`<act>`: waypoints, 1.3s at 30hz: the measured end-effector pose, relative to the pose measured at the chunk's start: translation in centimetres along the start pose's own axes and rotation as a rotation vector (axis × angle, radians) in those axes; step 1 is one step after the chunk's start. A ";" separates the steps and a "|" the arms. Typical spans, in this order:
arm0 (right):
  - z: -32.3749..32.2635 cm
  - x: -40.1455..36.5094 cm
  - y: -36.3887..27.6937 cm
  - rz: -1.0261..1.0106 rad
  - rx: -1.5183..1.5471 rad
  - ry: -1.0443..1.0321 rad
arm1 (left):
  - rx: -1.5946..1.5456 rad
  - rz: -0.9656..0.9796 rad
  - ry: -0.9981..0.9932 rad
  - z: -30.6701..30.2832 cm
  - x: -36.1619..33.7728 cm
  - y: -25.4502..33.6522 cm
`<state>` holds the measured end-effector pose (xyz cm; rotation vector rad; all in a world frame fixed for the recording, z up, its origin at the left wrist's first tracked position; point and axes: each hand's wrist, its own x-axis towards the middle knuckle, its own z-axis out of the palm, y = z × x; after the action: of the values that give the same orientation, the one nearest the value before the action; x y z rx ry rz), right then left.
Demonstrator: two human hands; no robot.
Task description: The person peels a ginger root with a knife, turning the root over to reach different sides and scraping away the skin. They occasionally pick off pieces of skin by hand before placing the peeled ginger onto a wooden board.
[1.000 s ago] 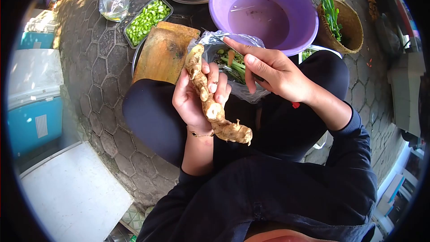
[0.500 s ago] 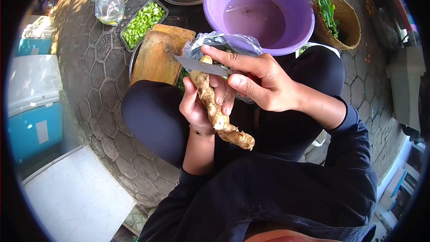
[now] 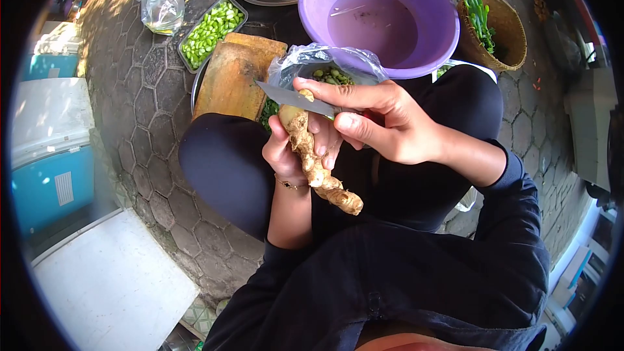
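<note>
Swung over to the left, the knife (image 3: 292, 99) now lies across the top of the knobbly ginger root (image 3: 303, 143). One second ago it was up by the plastic bag (image 3: 296, 58), apart from the root. Half a second ago it was already across the root, much like now. The top of the root sits a bit lower in view than one second ago.

The person's left grip (image 3: 289, 149) is wrapped around the root, and it holds the root at a slant above the lap. The right grip (image 3: 396, 123) is closed on the knife, and its fingers hide most of the handle. One finger of it reaches out past the blade. Near that fingertip, a small pale bit of root pokes up beyond the blade. I cannot tell if it is cut all the way off.

Behind the root is the bag, with round green bits inside. More of the bag's inside showed one second ago. A wooden board (image 3: 237, 75) is left of the bag, and a big purple tub (image 3: 448, 29) is behind it. These two stayed in their places.
</note>
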<state>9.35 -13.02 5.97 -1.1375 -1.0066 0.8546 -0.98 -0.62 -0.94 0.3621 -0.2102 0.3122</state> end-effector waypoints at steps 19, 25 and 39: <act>-0.4 -0.5 0.6 0.209 0.385 -0.096 | 0.093 -0.159 -0.142 -1.2 -0.2 0.4; -1.1 -0.3 0.0 0.359 0.248 0.042 | 0.068 -0.027 -0.059 -0.1 0.8 0.2; -1.8 0.1 -0.4 0.413 0.043 0.094 | 0.596 0.128 0.542 -0.2 0.8 0.1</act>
<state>11.14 -13.63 6.21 -1.3590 -0.6809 1.1319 -0.22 -0.25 -0.85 0.8359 0.4055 0.5876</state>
